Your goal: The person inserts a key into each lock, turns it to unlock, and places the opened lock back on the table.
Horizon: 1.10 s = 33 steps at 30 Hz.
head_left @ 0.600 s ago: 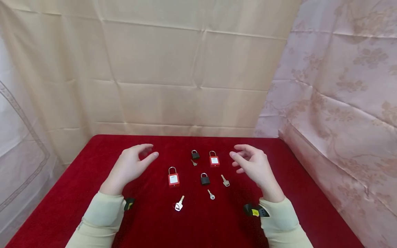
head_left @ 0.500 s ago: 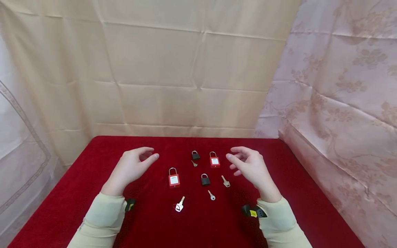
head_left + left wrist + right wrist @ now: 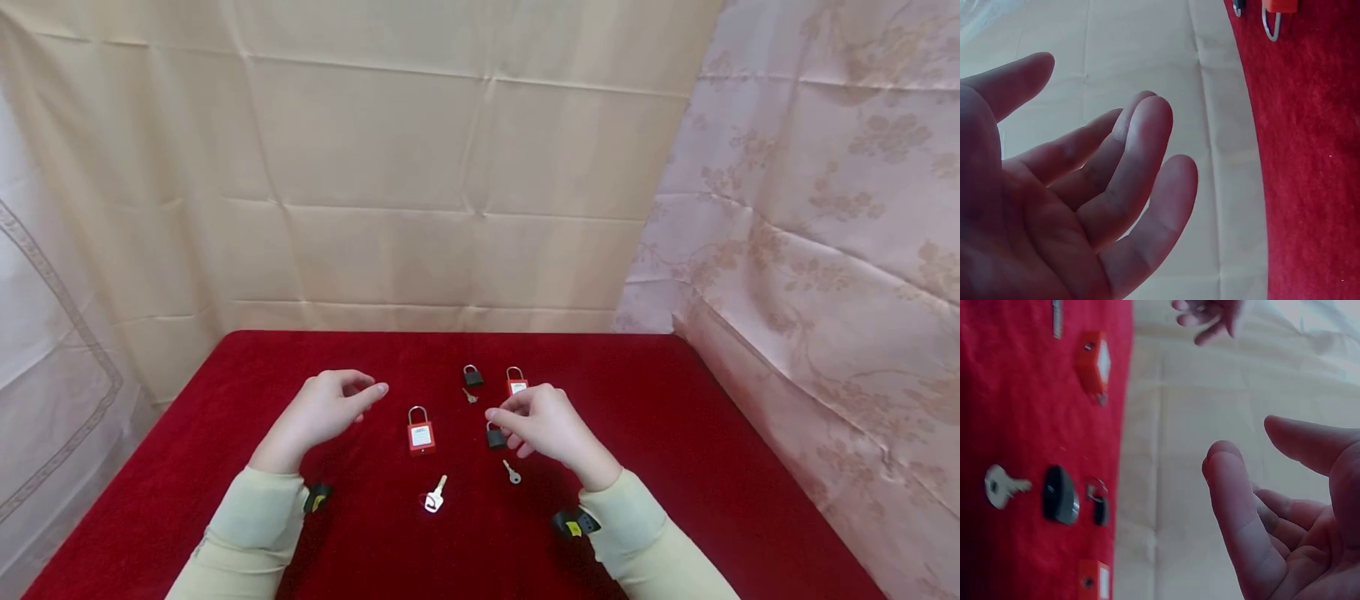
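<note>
My right hand (image 3: 547,423) hovers over the right middle of the table with loosely bent, empty fingers. It overlaps the nearer black padlock (image 3: 495,438) and the lower part of the far red padlock (image 3: 517,386) in the head view. A small silver key (image 3: 512,473) lies just in front of that black padlock. My left hand (image 3: 324,410), also empty with relaxed fingers, is held left of the nearer red padlock (image 3: 421,435). In the right wrist view the thumb and fingers (image 3: 1235,519) stand apart, and the black padlock (image 3: 1059,495) and key (image 3: 999,487) lie beyond them.
A larger key (image 3: 435,495) with a small ring lies at the front of the red cloth-covered table (image 3: 360,550). Farther back are another black padlock (image 3: 472,377) and small keys (image 3: 470,396). A beige curtain (image 3: 375,208) hangs behind, a floral one (image 3: 810,208) at the right.
My right hand has moved left and toward me, from right of the padlocks to over them, covering the key at the right. The left hand has dropped slightly.
</note>
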Motion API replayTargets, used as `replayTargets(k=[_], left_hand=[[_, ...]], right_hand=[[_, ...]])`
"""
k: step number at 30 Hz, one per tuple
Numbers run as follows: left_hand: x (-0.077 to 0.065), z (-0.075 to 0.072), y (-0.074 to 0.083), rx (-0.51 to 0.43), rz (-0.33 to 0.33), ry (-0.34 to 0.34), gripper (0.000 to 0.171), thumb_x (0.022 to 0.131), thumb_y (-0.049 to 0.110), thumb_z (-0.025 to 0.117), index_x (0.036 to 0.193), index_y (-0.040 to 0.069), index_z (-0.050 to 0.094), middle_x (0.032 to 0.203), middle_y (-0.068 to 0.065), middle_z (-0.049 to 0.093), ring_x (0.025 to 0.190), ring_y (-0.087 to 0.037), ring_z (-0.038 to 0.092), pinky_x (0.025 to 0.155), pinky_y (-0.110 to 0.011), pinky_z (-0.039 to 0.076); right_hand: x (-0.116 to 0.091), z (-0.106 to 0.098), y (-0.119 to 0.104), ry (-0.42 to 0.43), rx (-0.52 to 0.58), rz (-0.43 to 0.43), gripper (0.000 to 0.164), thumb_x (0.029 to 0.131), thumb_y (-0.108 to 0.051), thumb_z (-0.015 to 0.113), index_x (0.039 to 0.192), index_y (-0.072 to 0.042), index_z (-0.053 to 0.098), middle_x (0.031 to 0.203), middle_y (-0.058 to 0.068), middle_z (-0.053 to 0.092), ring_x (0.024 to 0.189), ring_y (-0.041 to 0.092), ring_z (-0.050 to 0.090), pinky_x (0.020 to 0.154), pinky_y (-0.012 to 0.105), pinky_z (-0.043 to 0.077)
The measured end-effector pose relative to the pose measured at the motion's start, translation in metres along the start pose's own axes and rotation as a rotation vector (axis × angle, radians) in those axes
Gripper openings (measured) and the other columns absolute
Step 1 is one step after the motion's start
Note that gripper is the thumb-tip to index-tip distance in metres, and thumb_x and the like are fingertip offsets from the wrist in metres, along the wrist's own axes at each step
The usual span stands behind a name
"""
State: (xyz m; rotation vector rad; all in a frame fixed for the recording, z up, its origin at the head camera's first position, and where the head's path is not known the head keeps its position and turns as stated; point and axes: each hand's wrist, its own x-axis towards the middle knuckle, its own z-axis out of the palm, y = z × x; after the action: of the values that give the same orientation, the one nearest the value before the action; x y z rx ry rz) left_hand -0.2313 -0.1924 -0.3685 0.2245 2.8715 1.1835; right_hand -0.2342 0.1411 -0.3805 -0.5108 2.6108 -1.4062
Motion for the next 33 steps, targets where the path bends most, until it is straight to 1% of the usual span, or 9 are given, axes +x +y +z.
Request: replayTargets(k=[2,6,10,14,19,23,28,33], left_hand=[[0.002,0.001,-0.001,0.0,-0.016,-0.012,0.051,0.098,0.044,0.066,0.129,0.004,0.067,0.107,-0.008,0.072,0.077,-0.017,0.069,0.078,-0.042,0.055],[0.004,0.002,-0.004,0.011,-0.047,-0.027,0.052,0.097,0.043,0.066,0.129,0.002,0.066,0.106,-0.008,0.071,0.08,-0.022,0.07,0.078,-0.043,0.055],[0.007,0.005,-0.007,0.021,-0.078,-0.058,0.053,0.097,0.044,0.066,0.13,0.002,0.065,0.094,-0.008,0.071,0.078,-0.023,0.068,0.078,-0.042,0.053],[0.009,0.007,-0.009,0.024,-0.09,-0.072,0.049,0.097,0.043,0.066,0.125,0.002,0.067,0.082,-0.009,0.069,0.075,-0.024,0.067,0.077,-0.04,0.051],[0.009,0.012,-0.011,0.035,-0.098,-0.093,0.043,0.097,0.042,0.066,0.117,0.004,0.07,0.08,-0.008,0.067,0.073,-0.024,0.067,0.074,-0.038,0.05],[0.01,0.015,-0.013,0.039,-0.111,-0.108,0.041,0.097,0.042,0.067,0.114,0.005,0.07,0.079,-0.009,0.067,0.071,-0.025,0.066,0.072,-0.038,0.05],[0.01,0.017,-0.014,0.041,-0.125,-0.121,0.039,0.097,0.043,0.067,0.109,0.006,0.071,0.075,-0.008,0.065,0.069,-0.025,0.064,0.068,-0.036,0.049],[0.01,0.018,-0.014,0.055,-0.124,-0.127,0.038,0.097,0.042,0.066,0.106,0.005,0.072,0.073,-0.01,0.065,0.068,-0.026,0.064,0.066,-0.036,0.049]], right_hand=[[0.002,0.006,0.001,-0.031,-0.02,0.001,0.023,0.092,-0.027,0.077,0.097,-0.004,0.076,0.071,0.009,0.07,0.059,0.022,0.069,0.051,0.036,0.058],[0.006,0.02,0.0,-0.083,-0.058,0.0,0.028,0.092,-0.031,0.077,0.091,-0.004,0.075,0.063,0.003,0.068,0.052,0.02,0.067,0.052,0.041,0.058],[0.007,0.031,-0.001,-0.121,-0.09,0.01,0.029,0.091,-0.034,0.077,0.088,-0.005,0.075,0.059,0.002,0.067,0.05,0.02,0.066,0.051,0.047,0.057],[0.006,0.042,-0.003,-0.148,-0.134,0.016,0.027,0.09,-0.034,0.078,0.083,-0.008,0.076,0.059,0.001,0.066,0.05,0.019,0.066,0.047,0.041,0.056],[0.006,0.059,-0.002,-0.212,-0.181,0.006,0.029,0.089,-0.03,0.079,0.072,-0.007,0.074,0.057,0.002,0.065,0.049,0.018,0.065,0.046,0.032,0.055],[0.005,0.069,-0.003,-0.261,-0.224,0.011,0.029,0.089,-0.027,0.08,0.067,-0.009,0.072,0.054,0.001,0.063,0.047,0.016,0.063,0.044,0.03,0.053],[0.005,0.076,-0.003,-0.285,-0.304,0.01,0.031,0.09,-0.023,0.08,0.063,-0.011,0.069,0.05,0.001,0.061,0.043,0.016,0.061,0.042,0.028,0.051],[0.005,0.082,-0.002,-0.316,-0.377,0.027,0.037,0.089,-0.024,0.08,0.057,-0.011,0.067,0.047,0.001,0.059,0.04,0.015,0.06,0.041,0.028,0.05]])
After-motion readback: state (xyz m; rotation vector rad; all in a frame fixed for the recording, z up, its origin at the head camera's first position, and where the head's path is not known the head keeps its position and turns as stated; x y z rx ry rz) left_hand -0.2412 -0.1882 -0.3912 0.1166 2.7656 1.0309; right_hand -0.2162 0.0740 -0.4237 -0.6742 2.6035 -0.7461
